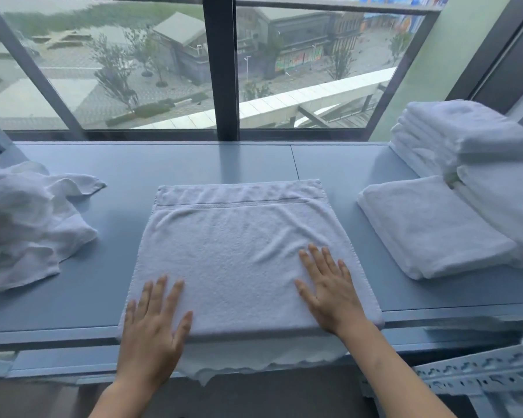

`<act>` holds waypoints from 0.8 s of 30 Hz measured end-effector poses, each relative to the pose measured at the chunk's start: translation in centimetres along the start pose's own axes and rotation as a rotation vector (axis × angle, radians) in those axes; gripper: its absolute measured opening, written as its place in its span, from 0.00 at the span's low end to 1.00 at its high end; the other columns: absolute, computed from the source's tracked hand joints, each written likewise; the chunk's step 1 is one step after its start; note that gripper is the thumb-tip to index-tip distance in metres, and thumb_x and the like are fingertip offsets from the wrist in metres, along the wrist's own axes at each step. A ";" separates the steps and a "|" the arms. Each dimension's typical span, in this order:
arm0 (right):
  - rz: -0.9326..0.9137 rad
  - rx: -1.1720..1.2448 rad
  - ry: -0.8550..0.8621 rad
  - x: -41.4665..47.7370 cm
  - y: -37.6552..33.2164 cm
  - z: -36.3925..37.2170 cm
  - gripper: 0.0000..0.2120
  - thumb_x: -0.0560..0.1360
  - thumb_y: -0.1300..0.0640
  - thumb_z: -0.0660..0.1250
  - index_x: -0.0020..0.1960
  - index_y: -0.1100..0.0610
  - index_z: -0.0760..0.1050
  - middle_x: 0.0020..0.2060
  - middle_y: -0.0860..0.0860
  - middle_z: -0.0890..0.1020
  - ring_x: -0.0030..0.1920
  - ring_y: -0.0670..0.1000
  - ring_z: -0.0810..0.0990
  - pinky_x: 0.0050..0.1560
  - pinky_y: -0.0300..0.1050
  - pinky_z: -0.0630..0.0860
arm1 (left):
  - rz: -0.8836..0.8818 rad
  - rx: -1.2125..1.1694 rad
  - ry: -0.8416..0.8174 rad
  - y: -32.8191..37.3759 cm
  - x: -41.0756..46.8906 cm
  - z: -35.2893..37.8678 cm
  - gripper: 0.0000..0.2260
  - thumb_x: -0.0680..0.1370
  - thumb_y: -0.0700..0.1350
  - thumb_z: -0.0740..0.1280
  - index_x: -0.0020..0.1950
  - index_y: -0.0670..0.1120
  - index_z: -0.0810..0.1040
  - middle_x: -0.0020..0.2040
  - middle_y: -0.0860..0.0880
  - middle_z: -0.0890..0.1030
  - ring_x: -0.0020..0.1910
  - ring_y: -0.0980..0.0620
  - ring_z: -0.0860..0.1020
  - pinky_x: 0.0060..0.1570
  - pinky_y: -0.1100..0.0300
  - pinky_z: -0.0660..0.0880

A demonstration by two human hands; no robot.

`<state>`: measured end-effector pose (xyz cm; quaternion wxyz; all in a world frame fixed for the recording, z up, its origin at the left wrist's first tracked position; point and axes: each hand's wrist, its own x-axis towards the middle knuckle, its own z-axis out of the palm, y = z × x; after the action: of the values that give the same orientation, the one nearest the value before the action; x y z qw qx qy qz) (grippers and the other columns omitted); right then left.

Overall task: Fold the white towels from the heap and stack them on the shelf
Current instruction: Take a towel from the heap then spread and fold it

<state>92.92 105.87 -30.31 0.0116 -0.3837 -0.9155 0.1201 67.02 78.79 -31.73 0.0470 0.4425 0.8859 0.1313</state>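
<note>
Left hand (151,321) and right hand (329,294) flat, fingers spread, pressing one towel (239,236) on the shelf (254,161). One crumpled heap (27,218) left of them, two folded piles right: low stack (429,227), tall stack (465,137).

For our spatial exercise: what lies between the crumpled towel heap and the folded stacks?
In the head view: a spread towel with the left hand and right hand flat on it, bare shelf either side.

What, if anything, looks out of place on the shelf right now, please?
The middle towel is folded unevenly: its lower layer hangs past the shelf's front edge with a wavy hem, beyond the top layer.
</note>
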 end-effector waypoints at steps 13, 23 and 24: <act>0.035 0.001 -0.009 8.2 0.3 -1.4 0.39 0.75 0.32 0.39 0.84 0.43 0.44 0.83 0.44 0.44 0.83 0.48 0.41 0.81 0.55 0.42 | 0.003 0.024 -0.094 -0.3 9.8 -1.5 0.37 0.75 0.70 0.39 0.84 0.60 0.47 0.84 0.54 0.43 0.83 0.51 0.42 0.80 0.46 0.43; 0.002 0.151 0.144 10.8 0.5 -2.5 0.28 0.84 0.48 0.56 0.83 0.50 0.56 0.83 0.49 0.54 0.83 0.50 0.49 0.81 0.58 0.47 | -0.029 0.042 -0.102 0.2 13.8 -1.6 0.30 0.83 0.65 0.50 0.84 0.59 0.48 0.85 0.53 0.45 0.83 0.49 0.44 0.81 0.45 0.43; -0.020 0.174 0.185 9.8 0.5 -2.7 0.27 0.84 0.49 0.57 0.82 0.50 0.58 0.83 0.48 0.55 0.83 0.50 0.50 0.81 0.58 0.48 | -0.029 0.044 -0.100 0.2 13.9 -1.6 0.30 0.83 0.64 0.51 0.84 0.59 0.48 0.85 0.53 0.45 0.83 0.49 0.44 0.81 0.45 0.43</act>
<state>86.68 113.69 -28.52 0.1304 -0.3817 -0.9004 0.1631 58.46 89.64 -29.73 0.0833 0.4368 0.8913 0.0889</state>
